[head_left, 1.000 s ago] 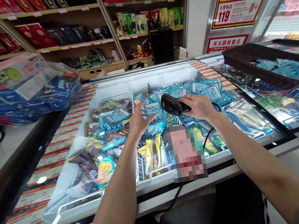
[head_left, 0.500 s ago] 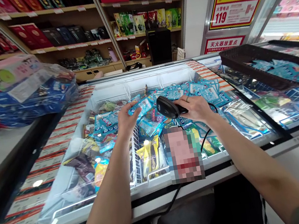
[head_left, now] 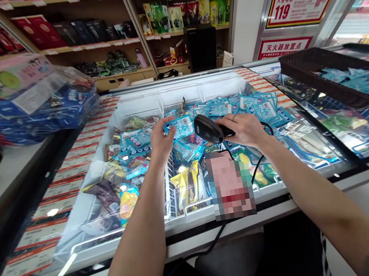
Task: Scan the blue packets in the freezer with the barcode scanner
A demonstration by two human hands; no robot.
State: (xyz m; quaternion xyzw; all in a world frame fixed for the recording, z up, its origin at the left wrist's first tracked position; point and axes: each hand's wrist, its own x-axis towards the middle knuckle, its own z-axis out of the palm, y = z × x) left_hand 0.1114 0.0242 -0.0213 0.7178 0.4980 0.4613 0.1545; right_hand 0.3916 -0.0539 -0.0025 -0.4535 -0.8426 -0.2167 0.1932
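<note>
My left hand is closed on a blue packet, pinched at its left end with the printed label facing up. My right hand grips a black barcode scanner, whose head points left at the packet from a short way off. The scanner's cable runs from behind my right hand toward the front edge. Beneath both hands is a chest freezer with a glass top, and many similar blue packets lie around and behind the scanner. Yellow wrappers show nearer the front.
A plastic-wrapped stack of boxes sits at the left. On the right, a dark brown basket holds several blue packets. A pixelated patch hides something at the front edge. Stocked shelves stand behind.
The whole view has shifted slightly, so everything appears a little further right. The packet now lies more level, with its label more squarely visible beside the scanner. Both grips are the same.
</note>
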